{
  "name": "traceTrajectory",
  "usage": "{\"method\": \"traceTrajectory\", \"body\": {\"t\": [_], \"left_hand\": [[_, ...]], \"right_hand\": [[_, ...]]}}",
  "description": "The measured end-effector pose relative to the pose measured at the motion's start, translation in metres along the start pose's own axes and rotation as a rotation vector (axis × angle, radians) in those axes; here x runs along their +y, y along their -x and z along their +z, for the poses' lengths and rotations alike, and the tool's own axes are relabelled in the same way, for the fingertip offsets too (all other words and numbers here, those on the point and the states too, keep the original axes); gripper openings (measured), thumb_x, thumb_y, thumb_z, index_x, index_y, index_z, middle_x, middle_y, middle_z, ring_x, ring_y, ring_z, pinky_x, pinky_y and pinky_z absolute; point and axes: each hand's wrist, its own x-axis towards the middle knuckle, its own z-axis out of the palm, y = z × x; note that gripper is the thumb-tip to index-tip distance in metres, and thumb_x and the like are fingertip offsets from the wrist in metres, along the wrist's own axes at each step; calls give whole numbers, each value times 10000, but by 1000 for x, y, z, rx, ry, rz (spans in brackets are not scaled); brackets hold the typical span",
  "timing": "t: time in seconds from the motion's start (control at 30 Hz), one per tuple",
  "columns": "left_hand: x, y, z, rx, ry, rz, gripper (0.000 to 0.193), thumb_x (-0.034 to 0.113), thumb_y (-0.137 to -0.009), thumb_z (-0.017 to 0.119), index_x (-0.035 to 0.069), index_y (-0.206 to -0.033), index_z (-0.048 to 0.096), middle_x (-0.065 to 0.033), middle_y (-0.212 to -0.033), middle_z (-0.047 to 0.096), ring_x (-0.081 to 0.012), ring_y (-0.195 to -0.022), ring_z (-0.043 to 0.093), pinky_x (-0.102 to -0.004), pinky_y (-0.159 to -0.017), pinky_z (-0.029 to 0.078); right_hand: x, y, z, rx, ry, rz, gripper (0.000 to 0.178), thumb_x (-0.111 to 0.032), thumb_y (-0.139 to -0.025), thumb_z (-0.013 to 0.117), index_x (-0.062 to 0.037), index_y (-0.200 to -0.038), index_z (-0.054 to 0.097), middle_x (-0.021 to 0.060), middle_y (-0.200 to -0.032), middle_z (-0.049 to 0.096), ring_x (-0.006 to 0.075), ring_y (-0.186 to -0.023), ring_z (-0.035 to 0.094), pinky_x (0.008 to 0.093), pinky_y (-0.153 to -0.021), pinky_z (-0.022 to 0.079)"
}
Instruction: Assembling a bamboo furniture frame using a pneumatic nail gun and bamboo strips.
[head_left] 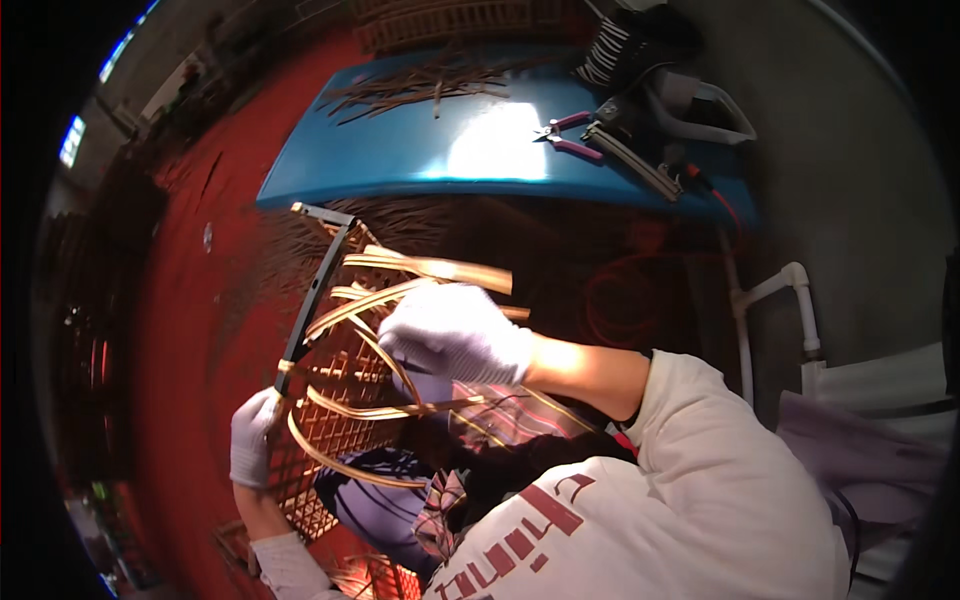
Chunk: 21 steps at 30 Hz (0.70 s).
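Note:
A woven lattice piece (345,400) of light brown strips hangs from a dark flat frame bar (318,285). Several loose cane-like strips (355,408) curve out from the bar toward my body. My left hand (252,440), in a white knit glove, is closed around the lower end of the bar. My right hand (455,335), also gloved, is closed among the strips, with one thin strip (372,345) at its fingertips. Glare washes out the back of that glove, and the exact grip is partly hidden.
Beyond the work stands a blue table (390,150) with a pile of thin brown strips (430,82), pink-handled pliers (572,135) and a long metal tool, probably a stapler (635,160). A red hose (720,200) trails off the table. White pipes (800,300) rise at the right.

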Motion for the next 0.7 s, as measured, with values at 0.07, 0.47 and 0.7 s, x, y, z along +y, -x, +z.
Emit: {"method": "traceTrajectory", "body": {"t": [0.07, 0.47, 0.7], "left_hand": [[0, -2, -6, -18, -30, -63, 310, 229, -932, 558, -10, -1098, 664, 81, -764, 522, -24, -672, 414, -209, -564, 320], [-11, -6, -3, 86, -29, -114, 265, 217, -921, 570, 25, -1072, 672, 76, -709, 499, -16, -612, 395, -197, -523, 280], [4, -2, 1, 99, -96, -85, 256, 227, -920, 557, 40, -1052, 671, 78, -710, 493, -12, -610, 384, -193, -526, 275]], "right_hand": [[35, 4, -46, 162, 213, 64, 50, -104, -874, 651, -66, -906, 644, 108, -789, 632, 290, -707, 631, 352, -660, 521], [238, 10, -188, -14, 1287, 815, 351, -373, -870, 613, -155, -1145, 625, 101, -1157, 611, 311, -1082, 583, 457, -916, 464], [247, 34, -256, -47, 1189, 1336, 550, -544, -911, 467, -111, -1230, 586, 140, -1273, 564, 300, -1198, 534, 436, -1016, 409]]}}
